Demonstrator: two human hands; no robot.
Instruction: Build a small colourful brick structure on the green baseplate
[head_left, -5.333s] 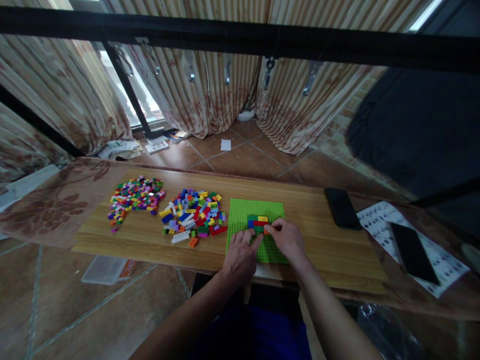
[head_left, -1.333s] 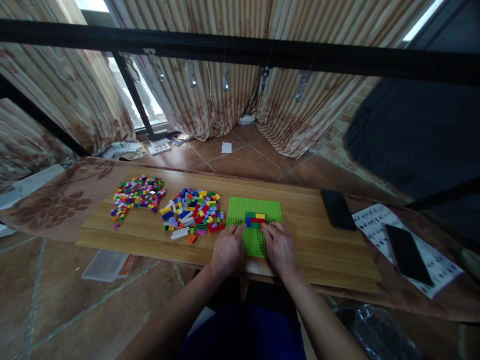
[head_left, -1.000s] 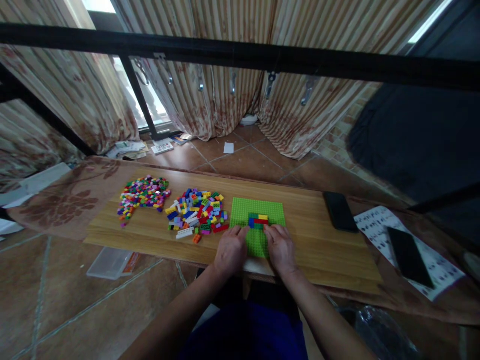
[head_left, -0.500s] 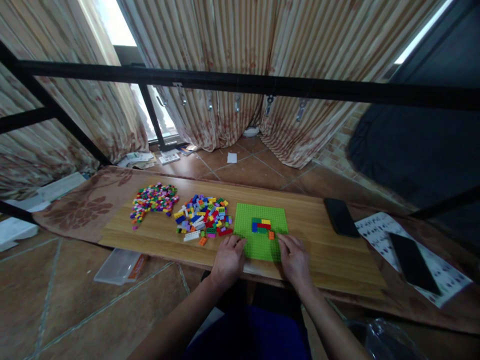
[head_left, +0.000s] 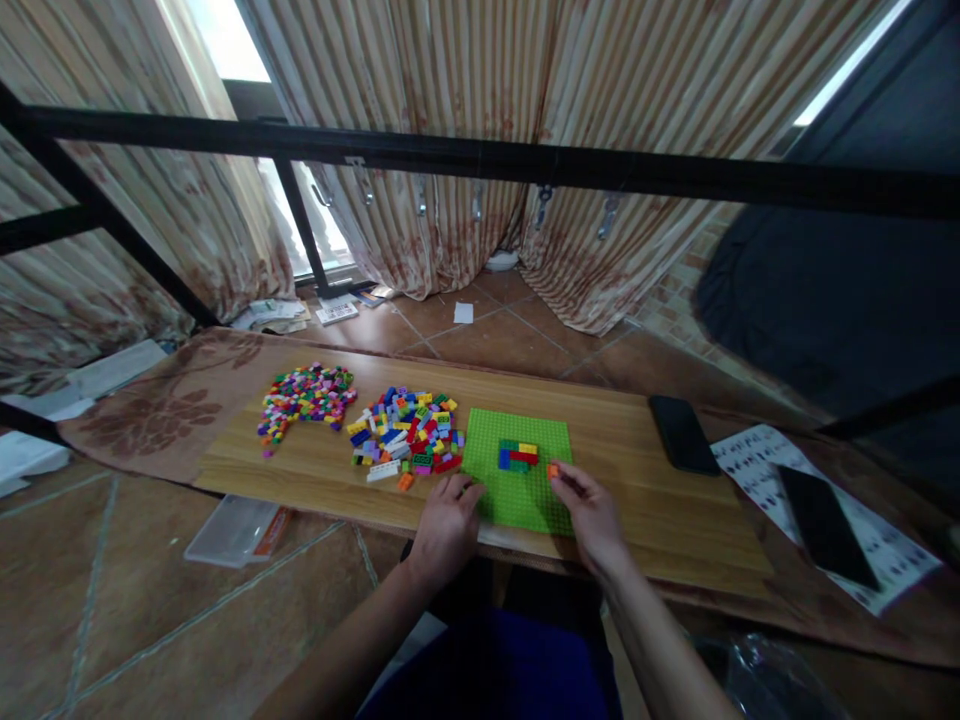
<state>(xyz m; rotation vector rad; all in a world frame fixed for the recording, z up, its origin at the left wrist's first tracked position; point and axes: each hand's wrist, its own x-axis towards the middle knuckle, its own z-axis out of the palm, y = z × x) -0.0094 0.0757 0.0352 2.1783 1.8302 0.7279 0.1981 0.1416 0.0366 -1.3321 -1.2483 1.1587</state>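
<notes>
A green studded baseplate [head_left: 491, 505] lies on the wooden board in front of me. On it sits a small cluster of blue, green, red and yellow bricks [head_left: 517, 457]. My right hand [head_left: 596, 515] pinches an orange brick [head_left: 553, 471] between thumb and fingertips, over the plate's right side and apart from the cluster. At the plate's left front edge, my left hand [head_left: 448, 520] is closed with its fingertips and thumb on that edge. A second orange brick [head_left: 406, 482] lies just left of this hand.
Left of the plate are a pile of mixed bricks [head_left: 409, 430] and a pile of smaller pieces [head_left: 307, 400]. A black phone [head_left: 682, 434] lies on the right, near a printed sheet [head_left: 765, 450] bearing another dark phone [head_left: 829, 525]. A black rail [head_left: 480, 150] crosses beyond the board.
My right hand has picked the orange brick off its place beside the cluster and moved it slightly right. The baseplate has turned a little, and my left hand has shifted slightly left.
</notes>
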